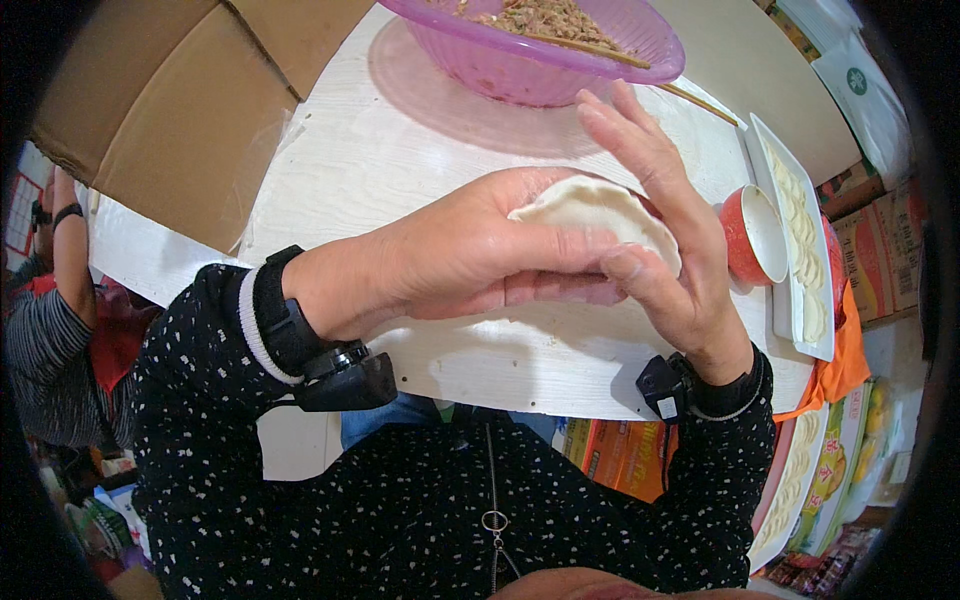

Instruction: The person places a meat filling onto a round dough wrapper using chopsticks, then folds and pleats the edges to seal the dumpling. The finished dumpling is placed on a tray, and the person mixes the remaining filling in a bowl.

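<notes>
A folded dumpling (pixel 600 206) of pale dough with a curved edge lies between my two hands, above the white table. My left hand (pixel 495 247) cradles it from below, with the thumb across its near side. My right hand (pixel 667 247) touches the dumpling's right end with the thumb near my left thumb's tip; its other fingers are raised and spread. Beyond the hands stands a pink translucent basin (pixel 517 67) with minced filling (pixel 555 22) and a wooden utensil on it.
A red bowl (pixel 745 236) stands to the right, beside a white tray (pixel 784 307) with rows of dumplings. A chopstick (pixel 701 105) lies near the basin. Cardboard (pixel 195 127) covers the back left. Another tray (pixel 780 517) of dumplings sits lower right. Another person's arm (pixel 73 259) shows far left.
</notes>
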`<action>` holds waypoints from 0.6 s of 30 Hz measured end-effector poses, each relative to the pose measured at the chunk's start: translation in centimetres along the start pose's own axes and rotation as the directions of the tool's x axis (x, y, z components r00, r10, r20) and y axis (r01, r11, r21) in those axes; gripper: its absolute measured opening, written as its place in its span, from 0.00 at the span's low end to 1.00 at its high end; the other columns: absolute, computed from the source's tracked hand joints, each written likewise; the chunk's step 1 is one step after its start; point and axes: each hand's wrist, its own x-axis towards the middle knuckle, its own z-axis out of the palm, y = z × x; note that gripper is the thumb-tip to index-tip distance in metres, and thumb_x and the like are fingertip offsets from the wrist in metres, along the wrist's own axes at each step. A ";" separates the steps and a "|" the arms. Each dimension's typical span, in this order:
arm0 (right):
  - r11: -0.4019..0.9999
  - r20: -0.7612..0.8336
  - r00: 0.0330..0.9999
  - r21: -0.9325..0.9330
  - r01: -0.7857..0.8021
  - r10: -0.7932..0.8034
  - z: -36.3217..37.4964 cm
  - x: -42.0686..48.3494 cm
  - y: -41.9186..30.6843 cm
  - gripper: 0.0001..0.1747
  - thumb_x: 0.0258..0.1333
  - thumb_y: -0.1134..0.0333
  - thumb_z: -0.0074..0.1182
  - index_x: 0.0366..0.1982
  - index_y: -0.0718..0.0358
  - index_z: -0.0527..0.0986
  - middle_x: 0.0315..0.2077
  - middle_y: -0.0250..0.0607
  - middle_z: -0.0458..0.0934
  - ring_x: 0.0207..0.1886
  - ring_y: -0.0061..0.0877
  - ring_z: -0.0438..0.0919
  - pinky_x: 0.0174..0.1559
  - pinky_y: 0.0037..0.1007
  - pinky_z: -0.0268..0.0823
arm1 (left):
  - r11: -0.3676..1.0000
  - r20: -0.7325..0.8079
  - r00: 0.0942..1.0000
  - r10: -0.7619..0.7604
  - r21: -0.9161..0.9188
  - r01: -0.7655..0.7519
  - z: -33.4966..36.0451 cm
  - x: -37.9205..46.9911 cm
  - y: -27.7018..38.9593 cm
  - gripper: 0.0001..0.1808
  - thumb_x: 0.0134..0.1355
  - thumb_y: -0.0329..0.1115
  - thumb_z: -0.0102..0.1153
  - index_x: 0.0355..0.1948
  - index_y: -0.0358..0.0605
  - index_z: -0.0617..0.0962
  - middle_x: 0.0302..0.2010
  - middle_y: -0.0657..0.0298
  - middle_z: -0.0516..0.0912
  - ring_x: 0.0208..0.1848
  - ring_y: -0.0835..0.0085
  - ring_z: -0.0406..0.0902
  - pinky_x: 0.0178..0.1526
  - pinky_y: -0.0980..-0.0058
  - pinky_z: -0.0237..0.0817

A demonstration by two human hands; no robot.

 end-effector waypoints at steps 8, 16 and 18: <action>0.994 0.107 0.994 0.109 -0.011 -0.001 0.3 -0.2 0.2 0.23 0.67 0.63 0.40 0.59 0.67 0.72 0.59 0.50 0.73 0.73 0.46 0.52 0.71 0.46 0.46 | 0.997 -0.103 0.992 -0.070 0.024 0.073 0.1 0.1 -0.2 0.24 0.68 0.28 0.54 0.62 0.37 0.65 0.55 0.55 0.75 0.57 0.66 0.77 0.64 0.65 0.70; 0.995 0.116 0.992 0.083 -0.051 0.042 0.2 -0.1 0.0 0.22 0.67 0.63 0.43 0.56 0.67 0.74 0.57 0.50 0.75 0.73 0.46 0.53 0.69 0.44 0.51 | 0.997 -0.118 0.991 -0.069 0.010 0.071 0.1 0.2 -0.2 0.23 0.68 0.29 0.54 0.61 0.35 0.65 0.55 0.53 0.75 0.56 0.66 0.77 0.63 0.68 0.70; 0.990 0.082 0.996 0.127 -0.056 0.046 0.2 -0.1 -0.1 0.22 0.66 0.63 0.46 0.56 0.67 0.75 0.56 0.49 0.76 0.73 0.46 0.54 0.69 0.44 0.52 | 0.997 -0.079 0.994 -0.072 -0.010 0.072 0.0 0.2 0.1 0.20 0.68 0.28 0.53 0.58 0.31 0.67 0.54 0.53 0.75 0.55 0.66 0.78 0.63 0.72 0.71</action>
